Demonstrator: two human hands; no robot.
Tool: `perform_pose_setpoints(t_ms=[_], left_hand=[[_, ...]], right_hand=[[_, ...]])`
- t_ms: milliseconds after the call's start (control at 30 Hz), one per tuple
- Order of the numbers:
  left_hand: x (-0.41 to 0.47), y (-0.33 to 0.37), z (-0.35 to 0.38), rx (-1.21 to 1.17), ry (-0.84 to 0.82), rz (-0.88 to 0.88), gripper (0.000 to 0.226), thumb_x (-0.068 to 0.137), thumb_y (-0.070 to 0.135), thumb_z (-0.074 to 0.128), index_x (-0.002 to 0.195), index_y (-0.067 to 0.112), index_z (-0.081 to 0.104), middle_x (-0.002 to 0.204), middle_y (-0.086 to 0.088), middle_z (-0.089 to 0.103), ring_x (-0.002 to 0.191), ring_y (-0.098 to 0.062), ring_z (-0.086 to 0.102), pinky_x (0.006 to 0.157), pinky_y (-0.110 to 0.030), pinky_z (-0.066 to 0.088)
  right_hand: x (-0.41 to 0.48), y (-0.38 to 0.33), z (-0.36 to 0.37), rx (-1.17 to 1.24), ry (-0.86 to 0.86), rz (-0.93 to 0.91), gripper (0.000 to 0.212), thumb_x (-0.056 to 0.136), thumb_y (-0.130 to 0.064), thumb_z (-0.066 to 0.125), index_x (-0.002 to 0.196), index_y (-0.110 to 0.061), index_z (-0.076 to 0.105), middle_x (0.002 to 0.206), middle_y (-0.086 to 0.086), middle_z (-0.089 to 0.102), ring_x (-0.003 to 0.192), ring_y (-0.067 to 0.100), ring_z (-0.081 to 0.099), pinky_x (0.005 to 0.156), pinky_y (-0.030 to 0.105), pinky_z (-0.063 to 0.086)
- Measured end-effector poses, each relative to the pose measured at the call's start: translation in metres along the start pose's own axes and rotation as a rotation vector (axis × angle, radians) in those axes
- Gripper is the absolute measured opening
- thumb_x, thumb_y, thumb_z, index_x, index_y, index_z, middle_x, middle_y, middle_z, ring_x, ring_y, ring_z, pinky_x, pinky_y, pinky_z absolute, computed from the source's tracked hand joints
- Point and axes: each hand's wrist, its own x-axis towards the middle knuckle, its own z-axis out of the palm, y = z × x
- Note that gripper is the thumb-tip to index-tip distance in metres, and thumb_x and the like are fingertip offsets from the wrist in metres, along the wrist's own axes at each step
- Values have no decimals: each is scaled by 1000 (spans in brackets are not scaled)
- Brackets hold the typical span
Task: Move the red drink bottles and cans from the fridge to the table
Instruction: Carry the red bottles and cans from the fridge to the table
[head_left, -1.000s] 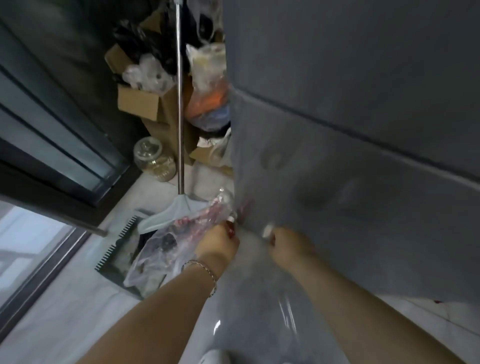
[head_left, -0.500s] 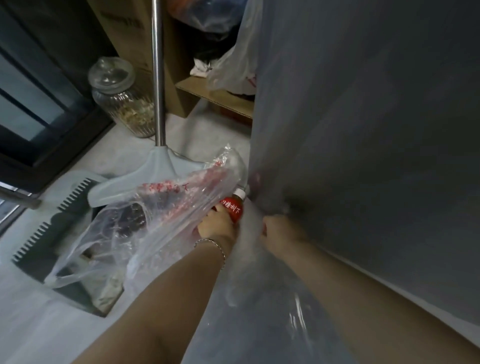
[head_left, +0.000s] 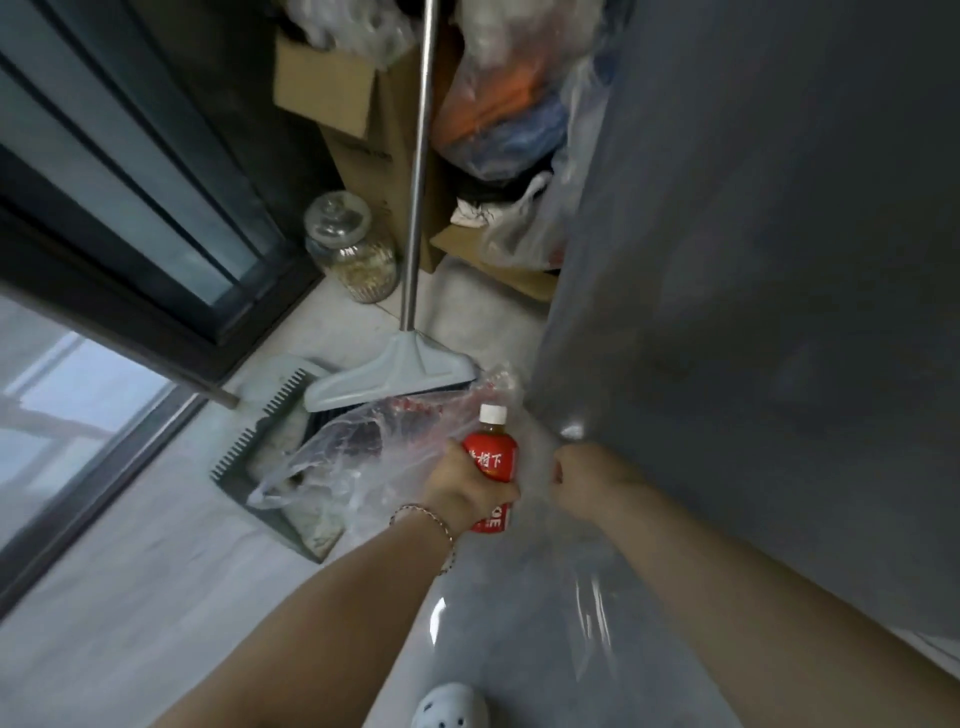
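- Head view: the red bottle (head_left: 491, 457) comes clear beside the fridge door (head_left: 727, 260), more label showing than a moment ago.
- Our left hand (head_left: 465, 493) wraps its middle.
- Our right hand (head_left: 587, 478) curls by the door edge; whether it grips anything, we cannot tell.
- Table next, we reckon.

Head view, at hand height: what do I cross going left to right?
Dustpan → clear plastic bag → red bottle → right hand → grey fridge door.

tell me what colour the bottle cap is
White cap on the red-labelled bottle, shown in the head view.
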Motion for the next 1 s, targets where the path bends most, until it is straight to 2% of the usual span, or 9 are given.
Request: perform_pose_setpoints(t_ms=[133, 233, 400, 533, 600, 667, 767, 833, 1000], left_hand=[[-92, 40, -73, -80, 107, 99, 80, 65, 27, 81, 128, 17, 32, 120, -5, 55, 108, -24, 56, 88, -31, 44], [-181, 74, -137, -187, 155, 177, 86, 64, 22, 82, 132, 27, 31, 115, 0, 52, 99, -19, 53, 87, -32, 46], [-318, 133, -245, -255, 247, 316, 79, 65, 28, 83, 127, 27, 35, 111, 0, 52, 101, -22, 56, 85, -36, 49], [-408, 178, -313, -321, 291, 429, 71, 67, 20, 82, 121, 23, 37, 109, 1, 53, 93, -15, 53, 76, -29, 42], [-451, 204, -347, -340, 347, 492, 66, 68, 18, 82, 118, 21, 39, 104, 1, 51, 94, -17, 52, 76, -27, 38], [-492, 231, -376, -361, 389, 548, 72, 65, 13, 83, 123, 15, 39, 103, 1, 48, 95, -18, 50, 77, -26, 37], [-528, 271, -403, -419, 430, 626, 84, 61, 14, 85, 129, 17, 37, 108, 1, 46, 100, -20, 50, 88, -33, 44], [-551, 299, -414, -467, 446, 700, 86, 59, 13, 86, 129, 19, 36, 108, 1, 47, 101, -21, 52, 93, -38, 45], [-597, 373, -433, -464, 373, 927, 81, 59, 6, 85, 125, 18, 38, 105, 0, 49, 95, -20, 53, 82, -31, 43]], right_hand=[[-92, -42, -72, -2, -7, -34, 30, 91, -21, 51, 118, -10, 59, 125, 12, 60, 116, 29, 57, 96, 35, 46], [-173, -72, -142, -36, 21, -65, 32, 93, -21, 50, 122, -11, 58, 129, 11, 57, 119, 29, 55, 97, 34, 44], [-300, -120, -268, -2, 90, -100, 32, 93, -23, 49, 121, -10, 57, 127, 11, 57, 116, 30, 56, 91, 31, 46], [-380, -149, -348, -19, 159, -135, 33, 91, -22, 50, 121, -10, 57, 125, 13, 59, 113, 31, 58, 90, 33, 47], [-422, -162, -389, -40, 229, -165, 33, 92, -21, 48, 122, -10, 56, 124, 14, 58, 113, 32, 57, 89, 35, 47], [-465, -169, -430, -62, 293, -213, 31, 92, -21, 47, 119, -9, 57, 123, 15, 58, 112, 32, 57, 87, 35, 47], [-510, -172, -479, -58, 395, -221, 27, 90, -24, 50, 109, -8, 61, 116, 14, 60, 106, 32, 58, 80, 33, 46], [-533, -164, -507, -58, 502, -192, 27, 90, -24, 51, 110, -9, 61, 119, 14, 60, 108, 32, 58, 84, 33, 47], [-588, -119, -565, 43, 750, -76, 27, 89, -24, 49, 110, -13, 63, 119, 11, 61, 109, 30, 58, 83, 31, 46]])
